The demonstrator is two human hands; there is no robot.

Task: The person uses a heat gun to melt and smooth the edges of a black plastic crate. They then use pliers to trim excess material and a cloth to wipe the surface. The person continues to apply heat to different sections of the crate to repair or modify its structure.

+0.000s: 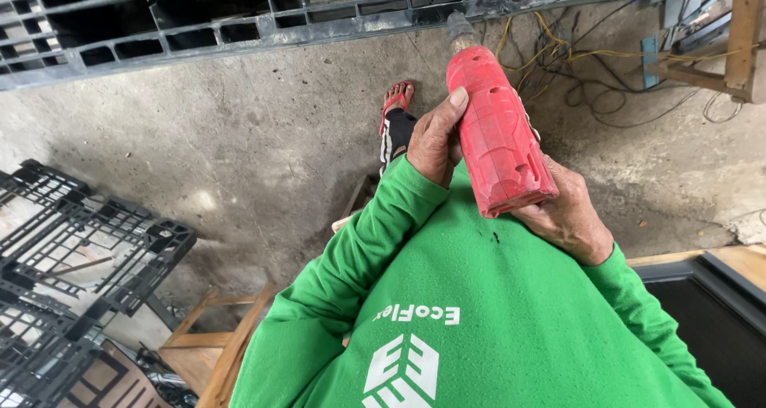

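Observation:
A red power drill [495, 129] points away from me toward a dark plastic pallet [239, 17] at the top of the view. My left hand [435, 137] wraps the left side of its red body, thumb up along the casing. Under the drill's rear end, my right hand [566, 212] grips from below. Both arms wear green long sleeves [351, 272] and my green shirt fills the lower middle. The drill's grey chuck [460, 29] sits close to the pallet's edge; whether it touches is unclear. My foot in a red sandal [396, 109] stands on the concrete floor below.
Another dark plastic pallet [72, 248] leans at the left. Wooden frame pieces [215, 336] lie at the lower left. Yellow and dark cables [582, 65] tangle on the floor at the upper right beside a wooden stand [734, 41]. A dark panel [718, 304] sits at the right.

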